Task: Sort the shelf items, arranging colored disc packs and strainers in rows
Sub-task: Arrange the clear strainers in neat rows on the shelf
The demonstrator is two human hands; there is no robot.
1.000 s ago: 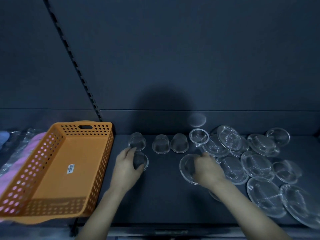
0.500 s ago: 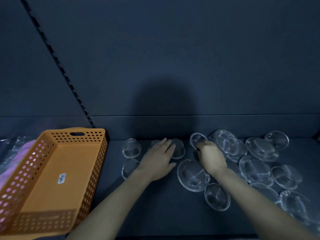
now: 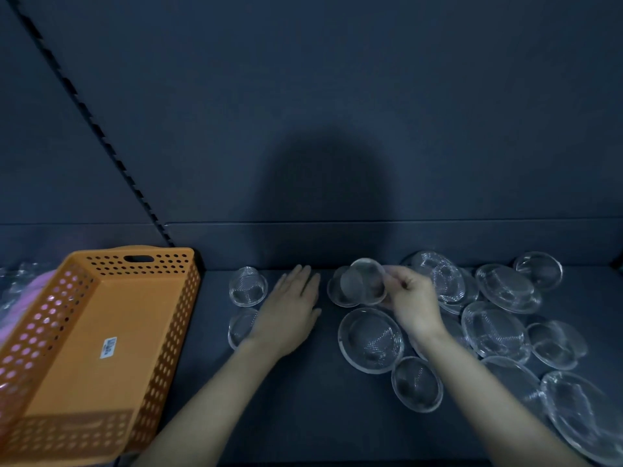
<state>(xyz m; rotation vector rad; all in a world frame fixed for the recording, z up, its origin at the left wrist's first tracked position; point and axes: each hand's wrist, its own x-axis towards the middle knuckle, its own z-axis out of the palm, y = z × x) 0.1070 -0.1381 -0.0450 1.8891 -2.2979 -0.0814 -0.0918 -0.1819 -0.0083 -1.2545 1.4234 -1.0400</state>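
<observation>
Several round wire-mesh strainers lie on the dark shelf (image 3: 303, 416). My right hand (image 3: 409, 301) pinches a small strainer (image 3: 365, 281) by its rim and holds it tilted above the shelf, in front of another small strainer (image 3: 337, 294). My left hand (image 3: 290, 308) lies flat with straight fingers on the shelf, covering a small strainer. Left of it sit two small strainers, one behind (image 3: 247, 286) and one in front (image 3: 241, 326). A wide strainer (image 3: 371, 340) and a smaller one (image 3: 416, 384) lie below my right hand. A loose pile of larger strainers (image 3: 495, 326) spreads to the right.
An empty orange perforated basket (image 3: 84, 348) stands at the left, its near end over the shelf's front edge. Behind it lie pink packs in clear wrap (image 3: 37, 284). The shelf's dark back wall (image 3: 337, 244) rises just behind the strainers.
My right hand has lifted a small strainer off the shelf and tilted it. My left hand has slid slightly left and lies flatter. The camera view has shifted little.
</observation>
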